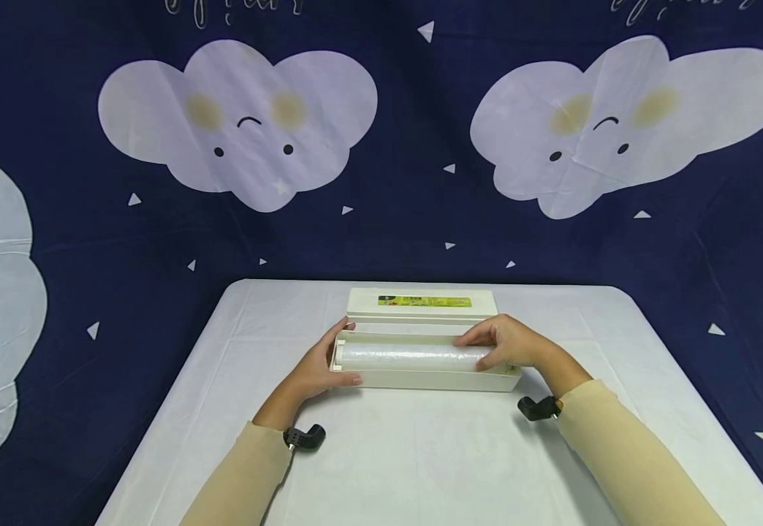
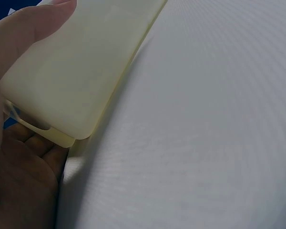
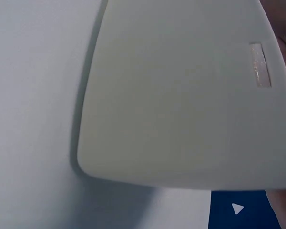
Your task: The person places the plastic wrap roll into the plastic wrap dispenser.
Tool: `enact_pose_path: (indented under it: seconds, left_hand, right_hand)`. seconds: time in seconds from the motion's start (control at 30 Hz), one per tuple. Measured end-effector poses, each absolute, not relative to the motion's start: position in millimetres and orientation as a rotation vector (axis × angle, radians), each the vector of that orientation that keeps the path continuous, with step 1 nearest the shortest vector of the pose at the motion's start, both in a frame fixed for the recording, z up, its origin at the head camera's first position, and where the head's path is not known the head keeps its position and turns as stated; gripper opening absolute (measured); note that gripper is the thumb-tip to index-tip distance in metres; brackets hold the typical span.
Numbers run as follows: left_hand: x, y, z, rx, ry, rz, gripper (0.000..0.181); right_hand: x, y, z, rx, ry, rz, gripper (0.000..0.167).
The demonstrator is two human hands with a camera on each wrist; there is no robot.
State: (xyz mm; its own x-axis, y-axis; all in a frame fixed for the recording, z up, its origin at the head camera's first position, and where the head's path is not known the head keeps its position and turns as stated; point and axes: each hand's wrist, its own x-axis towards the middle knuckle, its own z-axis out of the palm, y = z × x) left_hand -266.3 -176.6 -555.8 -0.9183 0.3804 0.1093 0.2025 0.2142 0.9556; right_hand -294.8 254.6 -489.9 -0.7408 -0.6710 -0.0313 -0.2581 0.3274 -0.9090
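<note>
A long cream-white dispenser box stands uncovered on the table, with a shiny roll of cling film lying in it. My left hand grips the box's left end, thumb along the front wall and fingers round the back. In the left wrist view that thumb lies against the box's smooth side. At the right end, my right hand reaches over the rim and holds the roll between thumb and fingers. The right wrist view shows mostly the box's end wall; that hand is largely cut off there.
Behind the box lies a matching long lid with a yellow-green label. A white cloth covers the table. Behind the table hangs a dark blue curtain with clouds and small triangles.
</note>
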Motion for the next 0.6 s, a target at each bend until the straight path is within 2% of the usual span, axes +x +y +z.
enact_pose_path:
  seconds: [0.6]
  left_hand:
    - [-267, -176, -556, 0.571, 2.345, 1.787, 0.127]
  right_hand:
    - [-292, 260, -478, -0.845, 2.259, -1.555, 0.041]
